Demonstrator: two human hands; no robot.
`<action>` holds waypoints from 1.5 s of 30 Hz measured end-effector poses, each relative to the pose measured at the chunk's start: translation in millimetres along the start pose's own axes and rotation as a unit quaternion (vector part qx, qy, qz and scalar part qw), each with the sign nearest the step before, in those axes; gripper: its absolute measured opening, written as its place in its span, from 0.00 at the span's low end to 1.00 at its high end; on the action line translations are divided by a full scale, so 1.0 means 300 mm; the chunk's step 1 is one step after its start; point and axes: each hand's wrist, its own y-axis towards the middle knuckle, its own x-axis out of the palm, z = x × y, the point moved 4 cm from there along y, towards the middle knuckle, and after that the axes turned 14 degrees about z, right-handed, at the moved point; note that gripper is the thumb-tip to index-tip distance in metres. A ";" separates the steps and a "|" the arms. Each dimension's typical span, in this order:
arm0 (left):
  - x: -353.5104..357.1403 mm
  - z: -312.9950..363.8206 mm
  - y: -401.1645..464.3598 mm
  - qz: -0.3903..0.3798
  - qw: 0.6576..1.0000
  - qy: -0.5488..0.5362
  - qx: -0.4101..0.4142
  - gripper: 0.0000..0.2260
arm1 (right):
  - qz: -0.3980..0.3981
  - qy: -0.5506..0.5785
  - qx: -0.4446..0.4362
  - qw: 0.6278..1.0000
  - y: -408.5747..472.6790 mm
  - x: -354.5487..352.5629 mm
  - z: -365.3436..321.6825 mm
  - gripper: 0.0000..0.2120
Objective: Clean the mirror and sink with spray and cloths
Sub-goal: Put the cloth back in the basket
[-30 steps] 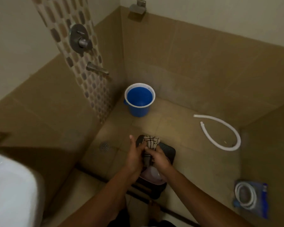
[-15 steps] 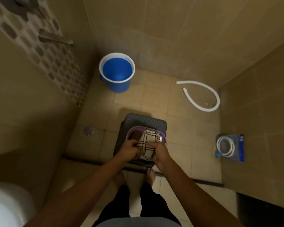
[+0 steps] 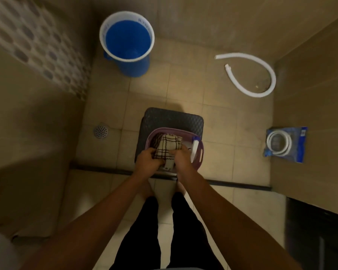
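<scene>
Tiled bathroom floor: both hands, left hand (image 3: 147, 159) and right hand (image 3: 180, 157), grasp the checked cloth (image 3: 167, 148) over the basket (image 3: 200, 152); cleaning progress cannot be judged.

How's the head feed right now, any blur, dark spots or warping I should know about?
Head view: dim, warm light; the patterned wall at left is smeared by motion blur; wide-angle bending curves the edges; corners fall dark. The hands on the cloth stay fairly sharp.

faint blue lettering ran along the white inner rim of the round blue plastic bucket (image 3: 127, 65), too blurred to read.
</scene>
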 end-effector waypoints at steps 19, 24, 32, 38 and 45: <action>0.055 -0.046 0.065 0.092 0.911 0.272 0.298 0.14 | 0.019 0.077 0.115 0.990 0.194 0.219 0.133 0.16; 0.069 -0.039 0.047 0.081 0.921 0.240 0.297 0.15 | 0.040 0.108 0.063 0.991 0.169 0.187 0.106 0.16; 0.078 -0.006 0.075 0.059 0.995 0.055 0.064 0.22 | 0.089 0.065 -0.026 0.994 0.158 0.091 0.093 0.21; 0.082 0.018 0.069 0.034 0.989 0.091 0.108 0.21 | 0.061 0.105 0.028 0.992 0.219 0.172 0.132 0.13; 0.094 -0.036 0.072 -0.005 0.975 0.164 0.152 0.16 | 0.029 0.052 0.050 0.997 0.311 0.258 0.221 0.11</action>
